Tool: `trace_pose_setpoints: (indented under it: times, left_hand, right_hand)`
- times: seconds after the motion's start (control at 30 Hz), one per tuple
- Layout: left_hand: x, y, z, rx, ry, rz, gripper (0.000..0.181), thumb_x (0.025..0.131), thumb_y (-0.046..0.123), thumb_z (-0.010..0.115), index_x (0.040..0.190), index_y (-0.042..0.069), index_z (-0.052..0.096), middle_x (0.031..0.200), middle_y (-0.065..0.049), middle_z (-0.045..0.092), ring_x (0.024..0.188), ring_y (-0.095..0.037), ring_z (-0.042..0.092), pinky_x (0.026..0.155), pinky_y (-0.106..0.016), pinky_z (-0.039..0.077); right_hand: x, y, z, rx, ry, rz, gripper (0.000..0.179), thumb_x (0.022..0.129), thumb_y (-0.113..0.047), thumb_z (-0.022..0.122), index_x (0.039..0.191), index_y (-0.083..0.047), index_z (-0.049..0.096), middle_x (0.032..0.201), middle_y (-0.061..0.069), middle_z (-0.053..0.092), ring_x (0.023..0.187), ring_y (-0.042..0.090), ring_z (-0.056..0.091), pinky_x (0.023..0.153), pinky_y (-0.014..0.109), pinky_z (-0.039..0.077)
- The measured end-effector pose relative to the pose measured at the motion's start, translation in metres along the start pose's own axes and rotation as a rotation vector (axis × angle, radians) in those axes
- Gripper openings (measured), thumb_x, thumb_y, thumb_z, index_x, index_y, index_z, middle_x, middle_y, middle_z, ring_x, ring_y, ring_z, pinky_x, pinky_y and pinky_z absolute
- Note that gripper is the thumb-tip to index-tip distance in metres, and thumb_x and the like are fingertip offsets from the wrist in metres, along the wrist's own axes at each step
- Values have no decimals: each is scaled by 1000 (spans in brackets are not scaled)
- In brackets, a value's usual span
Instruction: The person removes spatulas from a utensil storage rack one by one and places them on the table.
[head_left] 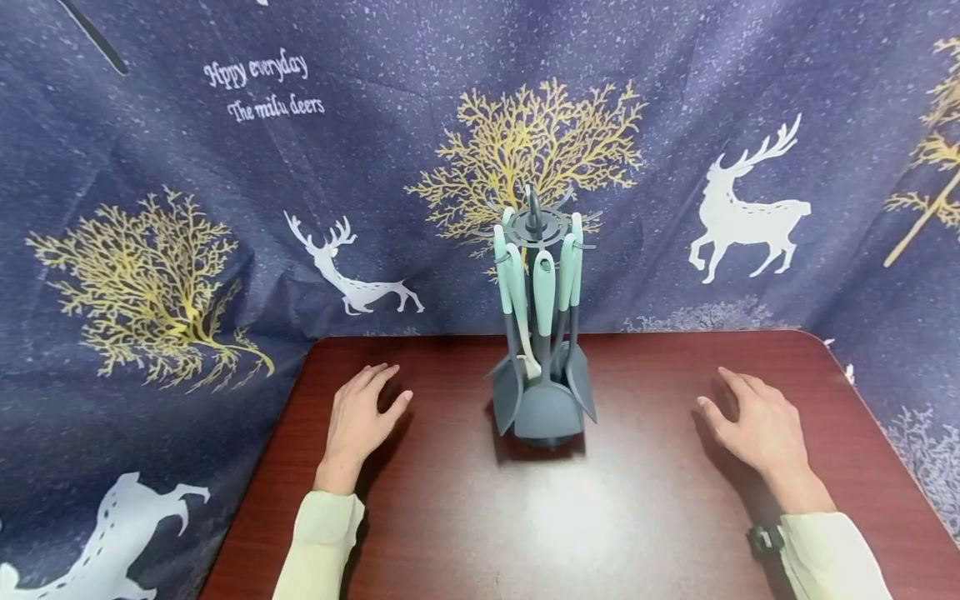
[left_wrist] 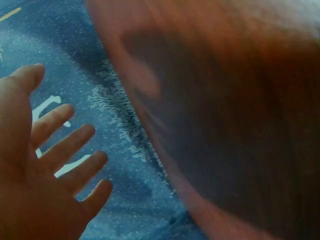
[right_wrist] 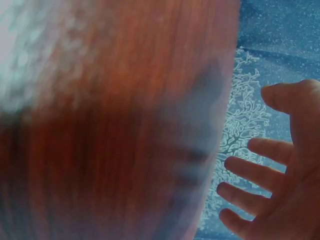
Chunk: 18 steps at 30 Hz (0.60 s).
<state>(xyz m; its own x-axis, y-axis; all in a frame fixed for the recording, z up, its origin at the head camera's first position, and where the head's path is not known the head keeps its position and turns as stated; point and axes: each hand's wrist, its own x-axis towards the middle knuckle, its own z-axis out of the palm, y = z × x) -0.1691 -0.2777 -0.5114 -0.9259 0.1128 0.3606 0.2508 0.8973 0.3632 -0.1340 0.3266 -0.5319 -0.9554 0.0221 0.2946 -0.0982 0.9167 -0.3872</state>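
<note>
A dark grey utensil stand (head_left: 536, 225) rises near the table's back edge, with several kitchen utensils hung round it by mint-green handles. A broad grey turner (head_left: 549, 410) faces the front, and a smaller pale utensil (head_left: 529, 365) hangs behind it. Left of the stand, my left hand (head_left: 362, 417) is held with relaxed fingers and thumb apart, holding nothing. My right hand (head_left: 761, 425), farther off on the right side, is likewise relaxed and holds nothing. Both wrist views show spread fingers, with the left palm (left_wrist: 30, 165) and right palm (right_wrist: 295, 200) bare.
The reddish-brown table (head_left: 450, 517) has a glossy top with a bright glare in front of the stand. A dark blue cloth (head_left: 420, 50) printed with deer and yellow trees hangs behind and beside it. A dark band (head_left: 767, 540) sits at the right wrist.
</note>
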Motion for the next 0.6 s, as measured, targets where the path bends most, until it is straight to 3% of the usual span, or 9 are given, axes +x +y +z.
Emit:
trace_pose_setpoints:
  times: [0.33, 0.6]
  left_hand:
    - [10, 10, -11, -28, 108, 76, 47, 96, 37, 78, 135, 11, 72, 138, -14, 69, 135, -37, 59, 113, -60, 44]
    - [19, 24, -26, -49, 129, 119, 47, 96, 38, 78, 137, 14, 72, 139, -10, 69, 136, -35, 58, 114, -58, 43]
  right_hand:
    - [5, -14, -9, 40, 8, -18, 60, 98, -34, 70, 145, 2, 58, 138, 33, 60, 122, 61, 53, 93, 79, 44]
    - [14, -32, -16, 81, 30, -61, 58, 101, -30, 70, 146, 4, 57, 138, 35, 60, 122, 62, 53, 96, 79, 43]
